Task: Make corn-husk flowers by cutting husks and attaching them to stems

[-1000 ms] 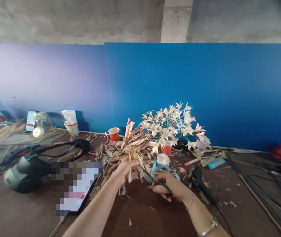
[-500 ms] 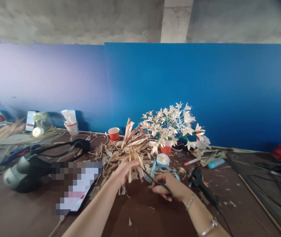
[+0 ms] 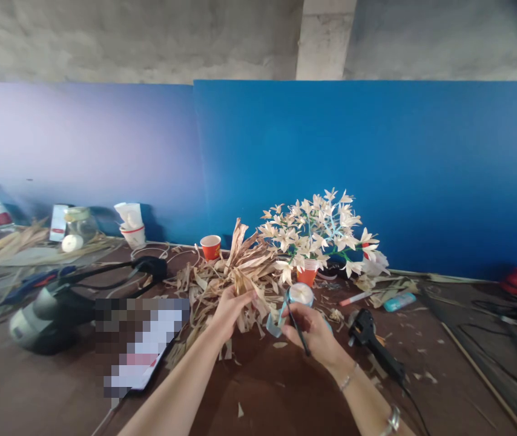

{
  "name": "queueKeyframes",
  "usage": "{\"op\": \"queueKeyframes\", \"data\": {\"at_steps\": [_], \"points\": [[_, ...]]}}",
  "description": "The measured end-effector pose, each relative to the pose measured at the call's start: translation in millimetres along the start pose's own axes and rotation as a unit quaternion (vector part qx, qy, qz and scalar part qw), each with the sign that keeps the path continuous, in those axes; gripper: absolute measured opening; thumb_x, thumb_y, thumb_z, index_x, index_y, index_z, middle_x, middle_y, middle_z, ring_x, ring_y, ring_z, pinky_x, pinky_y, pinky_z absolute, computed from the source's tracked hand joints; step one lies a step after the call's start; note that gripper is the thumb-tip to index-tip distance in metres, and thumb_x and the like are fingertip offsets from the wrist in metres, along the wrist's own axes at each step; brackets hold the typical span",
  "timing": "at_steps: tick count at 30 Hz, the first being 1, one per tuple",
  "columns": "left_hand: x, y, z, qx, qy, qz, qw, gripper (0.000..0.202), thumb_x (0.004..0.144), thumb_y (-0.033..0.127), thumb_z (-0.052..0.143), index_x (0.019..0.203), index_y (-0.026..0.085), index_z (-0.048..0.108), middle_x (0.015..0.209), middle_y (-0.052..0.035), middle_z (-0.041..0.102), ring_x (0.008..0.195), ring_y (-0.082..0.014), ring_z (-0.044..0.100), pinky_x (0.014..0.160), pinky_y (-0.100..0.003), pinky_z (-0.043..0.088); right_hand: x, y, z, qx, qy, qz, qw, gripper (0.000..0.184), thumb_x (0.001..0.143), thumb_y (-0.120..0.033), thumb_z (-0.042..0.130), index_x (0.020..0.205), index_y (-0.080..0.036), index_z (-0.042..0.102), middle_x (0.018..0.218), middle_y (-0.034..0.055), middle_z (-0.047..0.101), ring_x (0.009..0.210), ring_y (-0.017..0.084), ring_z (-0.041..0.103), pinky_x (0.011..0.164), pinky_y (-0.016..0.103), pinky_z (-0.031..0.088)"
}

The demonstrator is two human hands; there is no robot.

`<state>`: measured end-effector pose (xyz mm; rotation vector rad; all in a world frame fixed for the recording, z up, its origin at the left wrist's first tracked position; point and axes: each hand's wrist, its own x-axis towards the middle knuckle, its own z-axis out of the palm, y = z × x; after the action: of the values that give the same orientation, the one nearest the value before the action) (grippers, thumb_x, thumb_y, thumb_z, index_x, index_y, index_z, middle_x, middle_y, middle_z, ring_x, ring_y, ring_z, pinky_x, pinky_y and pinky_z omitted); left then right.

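Observation:
My left hand [image 3: 231, 309] is closed, pinching a strip of dry, pale corn husk [image 3: 262, 299] between thumb and fingers. To its right, my right hand [image 3: 309, 332] is closed around dark scissors [image 3: 301, 335], whose narrow end points up and away from me. Fingers cover part of the scissors. A small pale piece lies close to the right fingertips; I cannot tell whether they touch it. Just beyond that hand sits a roll of light-blue ribbon [image 3: 301, 293]. Behind the left hand spreads a heap of dried husks [image 3: 208, 281].
Pale husk flowers [image 3: 308, 236] stand in a red paper cup [image 3: 306, 275]. A black glue gun [image 3: 374, 344] lies at right, its cord trailing forward. Another red cup [image 3: 210, 247] stands behind the heap. At left are a dark grey appliance [image 3: 49, 321] and a blurred-out phone-like object [image 3: 149, 345].
My right hand has shifted slightly up, and the scissors have swung from pointing at the husk to pointing away from me. A small scrap now lies on the table below the ribbon.

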<state>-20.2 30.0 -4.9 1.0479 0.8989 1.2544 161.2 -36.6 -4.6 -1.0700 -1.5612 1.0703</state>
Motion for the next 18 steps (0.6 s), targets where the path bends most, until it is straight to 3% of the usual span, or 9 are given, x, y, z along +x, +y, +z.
{"op": "queueKeyframes", "data": {"at_steps": [3, 6, 12, 16, 18], "points": [[-6, -2, 8.7, 0.031, -0.028, 0.039, 0.998, 0.02, 0.059, 0.027, 0.07, 0.069, 0.013, 0.06, 0.06, -0.0003, 0.063, 0.053, -0.0124, 0.057, 0.053, -0.022, 0.043, -2, -5, 12, -0.09, 0.103, -0.075, 0.988, 0.021, 0.07, -0.028, 0.062, 0.085, -0.018, 0.052, 0.07, -0.0001, 0.054, 0.062, 0.012, 0.05, 0.058, 0.022, 0.042], [-13, -4, 17.5, 0.052, -0.058, 0.057, 0.995, 0.017, 0.061, 0.027, 0.068, 0.065, 0.013, 0.059, 0.057, 0.0005, 0.06, 0.05, -0.0107, 0.054, 0.052, -0.02, 0.042, -4, -4, 21, -0.134, 0.136, -0.095, 0.977, 0.017, 0.072, -0.024, 0.059, 0.087, -0.018, 0.052, 0.07, 0.0007, 0.055, 0.062, 0.013, 0.049, 0.06, 0.022, 0.042], [-19, -2, 25.8, 0.076, -0.079, 0.035, 0.993, 0.017, 0.062, 0.027, 0.067, 0.063, 0.013, 0.058, 0.053, -0.0003, 0.059, 0.048, -0.0113, 0.052, 0.05, -0.022, 0.041, -2, 5, 23, -0.12, 0.147, -0.079, 0.979, 0.019, 0.073, -0.018, 0.054, 0.092, -0.018, 0.053, 0.078, 0.0042, 0.059, 0.069, 0.016, 0.054, 0.064, 0.024, 0.044], [-16, 1, 24.5, 0.101, -0.102, 0.06, 0.988, 0.017, 0.064, 0.026, 0.066, 0.057, 0.013, 0.058, 0.049, -0.0001, 0.056, 0.046, -0.0106, 0.05, 0.048, -0.021, 0.039, 1, 9, 19, -0.089, 0.153, -0.067, 0.982, 0.017, 0.075, -0.023, 0.053, 0.091, -0.018, 0.05, 0.073, 0.0025, 0.055, 0.065, 0.015, 0.053, 0.061, 0.024, 0.043], [-14, 1, 21.7, 0.095, -0.087, 0.077, 0.989, 0.016, 0.065, 0.027, 0.065, 0.059, 0.013, 0.059, 0.051, 0.0001, 0.057, 0.047, -0.0104, 0.05, 0.049, -0.02, 0.039, 3, 10, 17, -0.074, 0.153, -0.061, 0.983, 0.016, 0.075, -0.025, 0.052, 0.09, -0.018, 0.049, 0.072, 0.0015, 0.053, 0.063, 0.014, 0.051, 0.06, 0.023, 0.043]]}}
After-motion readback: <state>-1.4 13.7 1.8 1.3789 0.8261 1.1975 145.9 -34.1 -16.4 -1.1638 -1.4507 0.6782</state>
